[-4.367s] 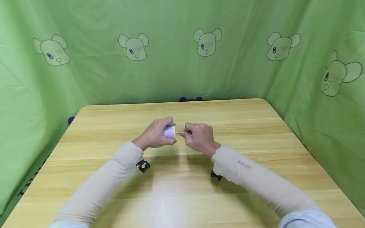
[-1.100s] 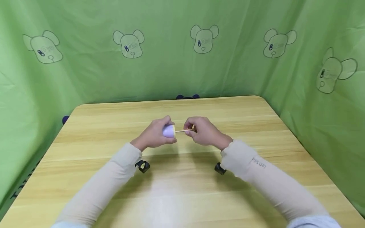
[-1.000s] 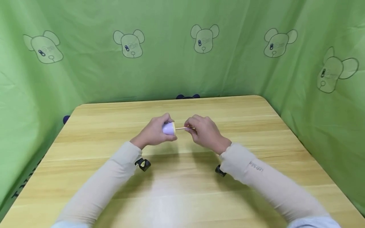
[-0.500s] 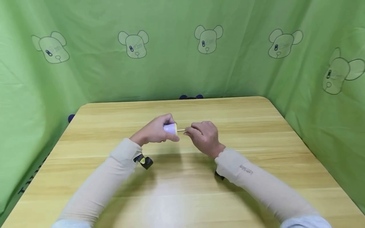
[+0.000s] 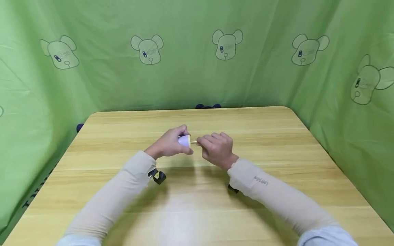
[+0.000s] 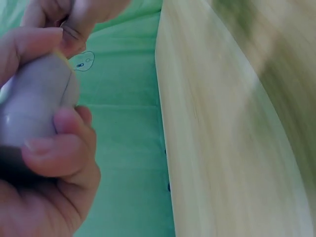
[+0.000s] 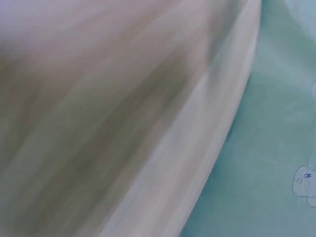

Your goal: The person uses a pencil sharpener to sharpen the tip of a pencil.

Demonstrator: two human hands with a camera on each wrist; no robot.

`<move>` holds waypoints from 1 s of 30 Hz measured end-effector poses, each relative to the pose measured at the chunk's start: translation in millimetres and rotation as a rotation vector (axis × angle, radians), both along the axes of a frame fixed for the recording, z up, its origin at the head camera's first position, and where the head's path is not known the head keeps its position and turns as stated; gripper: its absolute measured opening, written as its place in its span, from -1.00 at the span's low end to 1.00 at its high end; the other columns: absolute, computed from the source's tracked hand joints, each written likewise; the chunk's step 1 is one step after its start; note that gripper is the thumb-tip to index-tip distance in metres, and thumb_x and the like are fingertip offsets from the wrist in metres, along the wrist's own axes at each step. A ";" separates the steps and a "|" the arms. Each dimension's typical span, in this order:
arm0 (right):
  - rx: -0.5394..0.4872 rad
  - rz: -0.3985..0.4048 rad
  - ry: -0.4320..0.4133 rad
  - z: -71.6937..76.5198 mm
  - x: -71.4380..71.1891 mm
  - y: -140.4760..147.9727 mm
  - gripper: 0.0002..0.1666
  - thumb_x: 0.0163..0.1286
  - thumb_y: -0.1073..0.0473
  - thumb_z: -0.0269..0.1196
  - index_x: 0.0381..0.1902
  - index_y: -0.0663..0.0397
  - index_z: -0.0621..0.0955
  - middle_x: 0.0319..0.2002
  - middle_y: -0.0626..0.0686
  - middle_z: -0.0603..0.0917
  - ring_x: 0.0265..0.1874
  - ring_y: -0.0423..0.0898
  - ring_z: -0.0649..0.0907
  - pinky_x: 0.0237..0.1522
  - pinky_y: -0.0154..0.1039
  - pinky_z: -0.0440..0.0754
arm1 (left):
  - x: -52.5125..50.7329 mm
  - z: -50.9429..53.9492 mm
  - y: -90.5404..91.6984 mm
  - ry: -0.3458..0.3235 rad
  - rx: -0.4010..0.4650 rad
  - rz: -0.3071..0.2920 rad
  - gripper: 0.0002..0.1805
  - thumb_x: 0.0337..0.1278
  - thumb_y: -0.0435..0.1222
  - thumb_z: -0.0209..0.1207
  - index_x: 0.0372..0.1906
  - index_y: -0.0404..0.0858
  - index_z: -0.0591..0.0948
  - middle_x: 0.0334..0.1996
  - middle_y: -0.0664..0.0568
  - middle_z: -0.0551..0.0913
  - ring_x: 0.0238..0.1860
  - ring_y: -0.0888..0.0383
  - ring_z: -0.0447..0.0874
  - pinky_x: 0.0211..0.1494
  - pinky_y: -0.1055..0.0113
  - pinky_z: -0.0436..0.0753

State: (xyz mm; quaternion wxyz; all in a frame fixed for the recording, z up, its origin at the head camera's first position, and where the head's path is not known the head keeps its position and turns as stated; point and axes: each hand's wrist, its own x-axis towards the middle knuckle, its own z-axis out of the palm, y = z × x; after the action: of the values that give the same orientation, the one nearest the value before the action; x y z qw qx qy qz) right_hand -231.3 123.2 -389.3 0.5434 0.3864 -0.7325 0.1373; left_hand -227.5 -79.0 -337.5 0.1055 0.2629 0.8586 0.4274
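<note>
My left hand (image 5: 168, 143) grips a small lilac, tapered, cup-shaped object (image 5: 184, 140) with a pale yellow rim facing right. From the rim a thin straight rod (image 5: 193, 142) runs into the fingers of my right hand (image 5: 218, 147), which pinch it. The rod's far end is hidden in that hand. Close up in the left wrist view, the lilac body (image 6: 37, 94) looks rounded, with a seam near its rim and a dark lower part. Both hands are held above the table. The right wrist view shows neither hand nor rod.
A wood-grain table (image 5: 191, 212) spreads under both forearms. Green cloth (image 5: 184, 82) with printed bear heads hangs behind it and on both sides. Small black wrist cameras, such as the left one (image 5: 159, 177), hang below the sleeves.
My right hand has turned about the rod and shifted nearer the lilac object, so less of the rod shows than a second ago. The left hand keeps its grip, nearly still.
</note>
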 end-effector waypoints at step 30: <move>-0.038 0.067 0.100 8.2 4.0 3.9 -0.79 0.36 0.11 0.27 -0.41 0.09 0.71 -0.47 0.01 0.70 -0.62 -0.05 0.58 -0.51 -0.17 0.36 | 7.6 23.4 -11.7 -0.335 0.121 -0.015 -0.53 -0.10 -0.29 0.43 -0.18 -0.29 0.37 -0.37 -0.15 0.49 -0.61 0.14 0.38 -0.64 0.38 0.33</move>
State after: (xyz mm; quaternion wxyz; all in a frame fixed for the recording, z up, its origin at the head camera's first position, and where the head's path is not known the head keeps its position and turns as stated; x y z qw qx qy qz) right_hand -227.2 127.1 -381.1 0.5815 0.4066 -0.6886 0.1497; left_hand -219.9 -90.7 -314.1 0.2340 0.2001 0.7997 0.5155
